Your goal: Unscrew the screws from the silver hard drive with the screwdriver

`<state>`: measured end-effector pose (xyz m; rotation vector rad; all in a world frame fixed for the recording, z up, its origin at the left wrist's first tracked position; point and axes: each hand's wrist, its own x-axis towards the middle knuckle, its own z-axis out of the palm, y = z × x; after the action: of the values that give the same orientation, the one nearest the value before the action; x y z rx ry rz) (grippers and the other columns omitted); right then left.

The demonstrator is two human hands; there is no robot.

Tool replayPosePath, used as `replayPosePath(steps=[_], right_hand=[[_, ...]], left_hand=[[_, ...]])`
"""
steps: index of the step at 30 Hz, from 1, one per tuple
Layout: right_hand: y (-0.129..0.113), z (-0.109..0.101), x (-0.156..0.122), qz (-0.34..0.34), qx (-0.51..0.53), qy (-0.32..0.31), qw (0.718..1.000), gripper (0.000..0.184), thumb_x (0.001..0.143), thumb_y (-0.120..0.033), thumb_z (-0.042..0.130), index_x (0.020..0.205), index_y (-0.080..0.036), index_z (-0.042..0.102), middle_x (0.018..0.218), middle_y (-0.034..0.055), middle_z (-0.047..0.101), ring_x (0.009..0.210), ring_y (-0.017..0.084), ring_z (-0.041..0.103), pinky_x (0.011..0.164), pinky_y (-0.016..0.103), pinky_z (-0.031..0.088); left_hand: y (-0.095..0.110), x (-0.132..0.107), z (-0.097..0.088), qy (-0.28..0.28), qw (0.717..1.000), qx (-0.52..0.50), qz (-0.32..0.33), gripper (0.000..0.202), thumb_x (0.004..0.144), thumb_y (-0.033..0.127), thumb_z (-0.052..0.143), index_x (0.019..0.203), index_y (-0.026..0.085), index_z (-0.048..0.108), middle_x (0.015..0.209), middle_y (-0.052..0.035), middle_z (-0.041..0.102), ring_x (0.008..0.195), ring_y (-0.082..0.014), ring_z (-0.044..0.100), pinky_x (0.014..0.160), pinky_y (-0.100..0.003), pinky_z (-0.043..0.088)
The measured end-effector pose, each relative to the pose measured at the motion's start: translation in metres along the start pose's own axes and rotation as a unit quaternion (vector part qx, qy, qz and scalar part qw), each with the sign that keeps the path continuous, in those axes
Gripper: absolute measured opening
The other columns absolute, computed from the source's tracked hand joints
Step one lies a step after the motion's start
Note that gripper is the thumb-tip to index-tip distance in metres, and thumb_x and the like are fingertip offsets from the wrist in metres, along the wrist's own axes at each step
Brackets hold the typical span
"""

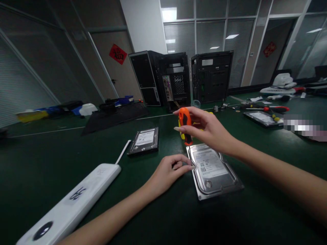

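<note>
A silver hard drive (213, 170) lies label up on the green table just in front of me. My right hand (204, 129) is closed around the orange and black handle of a screwdriver (185, 124), held upright over the drive's far left corner. My left hand (170, 172) rests on the table with its fingers curled against the drive's left edge, pinching or steadying it. A second, darker hard drive (144, 140) lies further away to the left.
A white power bank (74, 200) with a cable lies near left. Two black computer cases (176, 80) stand at the back, with a flat black panel (114, 115) beside them. Screwdrivers (274, 109), another drive (263, 118) and white gear sit at the far right.
</note>
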<state>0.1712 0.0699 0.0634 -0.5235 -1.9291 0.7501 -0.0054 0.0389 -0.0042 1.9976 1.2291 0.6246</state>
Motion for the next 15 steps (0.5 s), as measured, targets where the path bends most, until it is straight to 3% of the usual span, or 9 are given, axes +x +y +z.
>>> replayPosePath(steps=[9,15], right_hand=[[0.0007,0.0007,-0.0004,-0.003,-0.004,0.004,1.0,0.04,0.079,-0.03,0.06,0.115,-0.017,0.051,0.093,0.0043,0.059,0.085,0.016,0.058,0.074,0.032,0.051],[0.0029,0.0027,-0.0011,-0.009,0.003,0.015,1.0,0.036,0.078,-0.03,0.061,0.11,-0.017,0.052,0.104,0.0065,0.058,0.089,0.017,0.058,0.076,0.033,0.051]], left_hand=[[-0.0007,0.0008,-0.0012,0.001,1.0,-0.008,0.001,0.03,0.08,0.042,0.058,0.09,0.016,0.067,0.054,0.0072,0.032,0.053,-0.0095,0.031,0.052,-0.02,0.023],[0.0013,-0.0008,-0.0008,0.013,1.0,0.014,0.015,0.03,0.081,0.042,0.056,0.09,0.016,0.068,0.058,0.0052,0.04,0.055,-0.0105,0.035,0.054,-0.021,0.026]])
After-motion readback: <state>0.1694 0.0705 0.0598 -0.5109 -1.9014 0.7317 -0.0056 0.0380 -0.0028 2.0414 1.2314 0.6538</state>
